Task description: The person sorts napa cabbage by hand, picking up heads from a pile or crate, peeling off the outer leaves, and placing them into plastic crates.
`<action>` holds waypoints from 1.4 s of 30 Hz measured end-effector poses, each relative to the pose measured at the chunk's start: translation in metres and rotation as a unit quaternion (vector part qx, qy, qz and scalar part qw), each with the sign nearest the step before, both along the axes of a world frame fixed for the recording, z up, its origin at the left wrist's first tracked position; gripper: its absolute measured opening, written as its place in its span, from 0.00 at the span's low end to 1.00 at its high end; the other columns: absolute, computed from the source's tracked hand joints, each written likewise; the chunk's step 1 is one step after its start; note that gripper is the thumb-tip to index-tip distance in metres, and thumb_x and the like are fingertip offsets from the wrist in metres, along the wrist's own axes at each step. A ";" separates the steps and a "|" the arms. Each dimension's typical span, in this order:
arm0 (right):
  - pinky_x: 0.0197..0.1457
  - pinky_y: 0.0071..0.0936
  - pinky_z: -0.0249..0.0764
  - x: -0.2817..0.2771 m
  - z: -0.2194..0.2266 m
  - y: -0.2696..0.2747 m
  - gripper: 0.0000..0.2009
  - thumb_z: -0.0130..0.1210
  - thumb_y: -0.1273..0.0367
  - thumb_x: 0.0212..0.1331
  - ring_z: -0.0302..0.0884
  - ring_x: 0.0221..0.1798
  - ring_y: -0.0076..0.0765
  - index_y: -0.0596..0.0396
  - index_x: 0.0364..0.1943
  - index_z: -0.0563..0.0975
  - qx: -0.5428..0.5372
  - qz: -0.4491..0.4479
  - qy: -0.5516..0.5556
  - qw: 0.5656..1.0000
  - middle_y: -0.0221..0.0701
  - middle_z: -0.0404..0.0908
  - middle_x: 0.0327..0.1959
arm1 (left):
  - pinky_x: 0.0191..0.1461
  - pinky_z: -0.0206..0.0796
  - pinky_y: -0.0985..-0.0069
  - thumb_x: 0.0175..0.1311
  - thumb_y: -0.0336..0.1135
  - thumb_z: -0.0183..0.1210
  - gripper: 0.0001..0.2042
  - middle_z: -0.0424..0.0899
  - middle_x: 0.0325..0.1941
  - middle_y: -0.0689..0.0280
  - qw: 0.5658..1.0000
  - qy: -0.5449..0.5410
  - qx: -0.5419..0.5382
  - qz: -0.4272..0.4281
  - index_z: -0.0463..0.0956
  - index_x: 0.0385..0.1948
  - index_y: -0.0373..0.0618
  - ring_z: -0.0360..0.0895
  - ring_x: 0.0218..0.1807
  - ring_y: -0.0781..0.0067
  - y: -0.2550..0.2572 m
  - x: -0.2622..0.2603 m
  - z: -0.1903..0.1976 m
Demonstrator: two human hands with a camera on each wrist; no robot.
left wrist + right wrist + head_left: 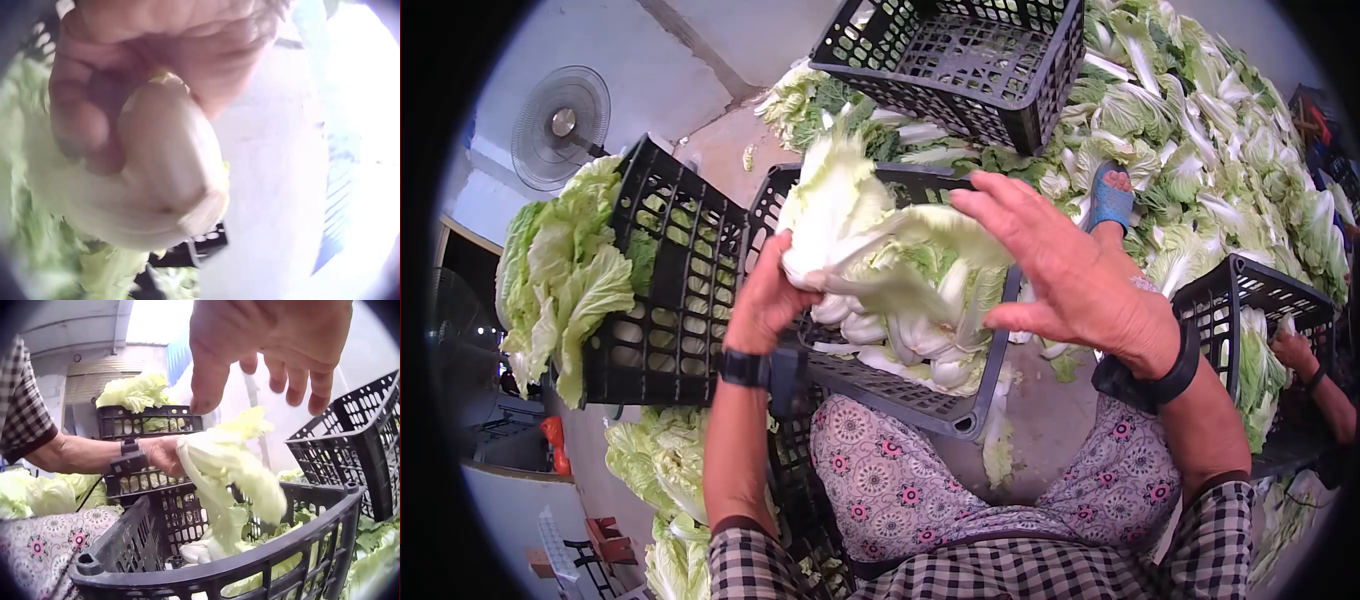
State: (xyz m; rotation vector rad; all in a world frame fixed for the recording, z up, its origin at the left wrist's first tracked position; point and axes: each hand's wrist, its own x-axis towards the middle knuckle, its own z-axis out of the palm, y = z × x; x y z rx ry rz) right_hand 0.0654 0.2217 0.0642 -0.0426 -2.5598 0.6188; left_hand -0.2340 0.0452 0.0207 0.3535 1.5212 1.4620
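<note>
A pale cabbage head point(825, 205) is gripped at its base by the left hand point(765, 295), above a black crate point(880, 390) holding several cabbages. In the left wrist view, curled fingers of the left hand point(144, 56) hold the white base point(172, 144). An outer leaf point(930, 250) hangs away from the head toward the right. The right hand point(1080, 275) is raised over the crate's right side with fingers extended and nothing gripped. From the right wrist view, the right hand point(269, 350) hovers above the cabbage point(225, 456), fingers spread and apart from it.
Another black crate point(665, 290) with cabbage on top stands at the left. An upper crate point(960, 60) sits at the back beside a large cabbage pile point(1190, 130). A fan point(562, 122) is at upper left. Another person's hand point(1292, 350) reaches into a crate at right.
</note>
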 end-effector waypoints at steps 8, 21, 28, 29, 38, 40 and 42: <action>0.66 0.50 0.49 0.007 0.011 -0.028 0.45 0.72 0.65 0.26 0.57 0.65 0.46 0.48 0.59 0.63 0.132 0.024 -0.036 0.990 0.37 0.63 0.60 | 0.66 0.56 0.64 0.64 0.65 0.34 0.37 0.63 0.65 0.57 0.987 -0.084 0.103 -0.094 0.53 0.64 0.42 0.63 0.65 0.61 -0.001 0.151 0.015; 0.49 0.29 0.71 0.057 0.030 -0.071 0.32 0.63 0.56 0.44 0.76 0.43 0.35 0.65 0.50 0.70 -0.361 -0.064 -0.068 0.928 0.41 0.78 0.40 | 0.66 0.51 0.64 0.36 0.68 0.65 0.61 0.61 0.63 0.52 0.920 0.277 0.217 -0.172 0.39 0.67 0.38 0.58 0.66 0.60 -0.023 0.204 0.027; 0.63 0.32 0.61 0.091 0.015 -0.088 0.45 0.60 0.49 0.46 0.64 0.61 0.39 0.62 0.64 0.54 -0.479 -0.015 -0.006 0.878 0.43 0.65 0.59 | 0.58 0.65 0.71 0.52 0.36 0.65 0.36 0.72 0.55 0.56 0.972 -0.031 0.219 -0.086 0.54 0.61 0.34 0.71 0.54 0.69 -0.034 0.223 0.007; 0.63 0.32 0.60 0.096 0.013 -0.096 0.48 0.61 0.47 0.45 0.63 0.62 0.39 0.61 0.65 0.51 -0.470 -0.002 0.010 0.883 0.42 0.64 0.60 | 0.57 0.66 0.72 0.52 0.34 0.65 0.34 0.73 0.54 0.56 0.973 -0.035 0.209 -0.087 0.57 0.59 0.34 0.72 0.53 0.70 -0.035 0.229 0.006; 0.60 0.29 0.66 0.137 -0.026 -0.110 0.38 0.65 0.65 0.46 0.68 0.56 0.29 0.60 0.61 0.58 -0.699 -0.093 0.122 0.699 0.34 0.70 0.54 | 0.64 0.55 0.73 0.53 0.47 0.64 0.44 0.65 0.60 0.55 0.932 0.087 0.234 -0.263 0.46 0.65 0.35 0.62 0.62 0.67 -0.043 0.265 0.002; 0.60 0.29 0.65 0.136 -0.032 -0.112 0.40 0.66 0.63 0.45 0.68 0.56 0.29 0.60 0.61 0.57 -0.677 -0.110 0.132 0.715 0.34 0.70 0.54 | 0.64 0.55 0.73 0.51 0.45 0.66 0.44 0.65 0.60 0.55 0.935 0.159 0.211 -0.235 0.46 0.65 0.36 0.62 0.61 0.68 -0.038 0.279 -0.011; 0.61 0.28 0.64 0.135 -0.033 -0.113 0.43 0.68 0.59 0.44 0.67 0.57 0.30 0.60 0.62 0.55 -0.674 -0.105 0.136 0.718 0.35 0.68 0.55 | 0.64 0.55 0.72 0.50 0.41 0.67 0.44 0.65 0.60 0.57 0.951 0.110 0.200 -0.210 0.47 0.65 0.38 0.62 0.61 0.68 -0.033 0.282 -0.021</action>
